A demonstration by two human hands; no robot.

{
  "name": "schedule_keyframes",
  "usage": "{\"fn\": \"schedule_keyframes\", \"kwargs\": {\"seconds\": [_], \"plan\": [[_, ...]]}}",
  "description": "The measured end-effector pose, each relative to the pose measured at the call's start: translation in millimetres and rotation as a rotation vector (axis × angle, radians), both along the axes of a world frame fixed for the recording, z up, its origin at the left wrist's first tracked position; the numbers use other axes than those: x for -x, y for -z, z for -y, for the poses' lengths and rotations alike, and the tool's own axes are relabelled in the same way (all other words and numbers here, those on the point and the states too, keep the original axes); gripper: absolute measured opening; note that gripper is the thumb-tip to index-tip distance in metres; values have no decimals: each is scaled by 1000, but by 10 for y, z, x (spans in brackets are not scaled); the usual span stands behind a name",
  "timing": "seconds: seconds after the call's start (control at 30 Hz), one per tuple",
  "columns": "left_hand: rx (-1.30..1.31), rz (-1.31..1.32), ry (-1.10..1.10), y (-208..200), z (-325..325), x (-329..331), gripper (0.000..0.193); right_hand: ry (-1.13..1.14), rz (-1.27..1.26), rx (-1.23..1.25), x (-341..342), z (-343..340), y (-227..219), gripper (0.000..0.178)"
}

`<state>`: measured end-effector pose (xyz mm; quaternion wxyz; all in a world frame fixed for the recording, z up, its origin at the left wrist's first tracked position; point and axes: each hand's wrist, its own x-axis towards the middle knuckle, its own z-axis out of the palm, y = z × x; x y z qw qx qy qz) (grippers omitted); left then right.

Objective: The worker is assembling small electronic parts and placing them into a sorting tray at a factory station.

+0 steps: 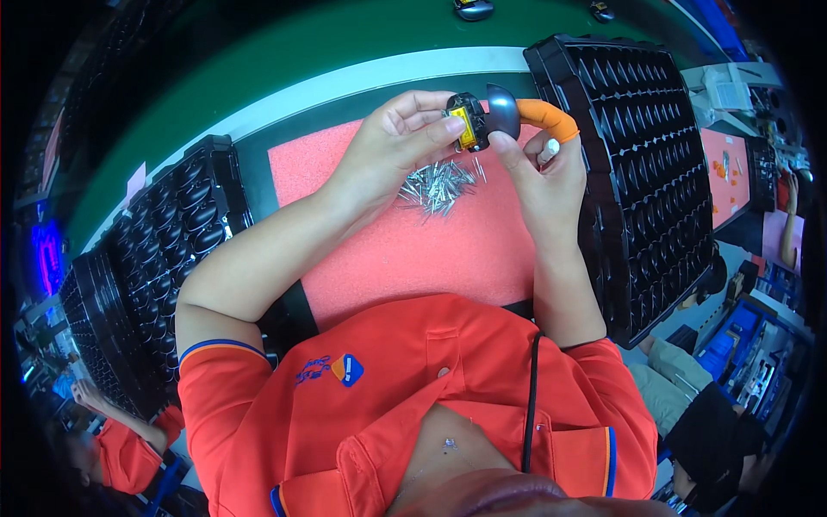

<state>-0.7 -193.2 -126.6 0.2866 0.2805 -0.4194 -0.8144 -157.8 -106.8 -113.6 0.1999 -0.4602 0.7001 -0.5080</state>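
Observation:
My left hand [392,142] grips a small black part with a yellow face [466,127] between thumb and fingers. In my right hand [551,177] is a rounded, glossy grey shell [501,112], pinched by the thumb and the index finger, which wears an orange finger cot [548,115]. A white cot covers another fingertip of that hand. The shell and the black part are side by side, very close; whether they are joined I cannot tell. Below them, a loose pile of thin metal pins [439,188] lies on a pink foam mat [413,258].
Black moulded trays with rows of pockets stand at the right [646,172] and left [185,224] of the mat. Beyond a pale rail [345,82] runs a green belt [284,52], carrying a rounded grey piece [473,9]. Other people sit at both sides.

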Motion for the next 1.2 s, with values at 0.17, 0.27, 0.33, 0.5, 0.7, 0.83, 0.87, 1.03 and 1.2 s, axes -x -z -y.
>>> {"fn": "schedule_keyframes", "kwargs": {"seconds": [0.17, 0.27, 0.33, 0.5, 0.7, 0.83, 0.87, 1.03, 1.2], "plan": [[17, -11, -7, 3, 8, -14, 34, 25, -86, -22, -1, 32, 2, 42], [48, -12, -23, 31, 11, -8, 36, 27, -86, -7, -7, 41, 22, 40], [51, -16, -32, 45, 10, -3, 36, 44, -64, -19, -34, 51, 11, 38], [34, -3, -30, 39, 2, 3, 36, 34, -3, -26, -48, 26, 8, 38], [15, -29, -32, 95, -3, 27, 39, 25, -100, 31, -43, -8, 38, 36], [24, 0, -37, 85, -12, 20, 40, 33, -76, -2, -46, 9, 37, 34], [26, 4, -19, 95, -10, 11, 39, 30, -76, -2, -50, 9, 35, 34], [30, 36, -15, 62, -13, -9, 40, 1, -30, 5, -54, 7, 35, 36], [-17, -38, -15, 84, -13, 24, 37, -3, 52, 33, -23, -3, 80, 37]]}}
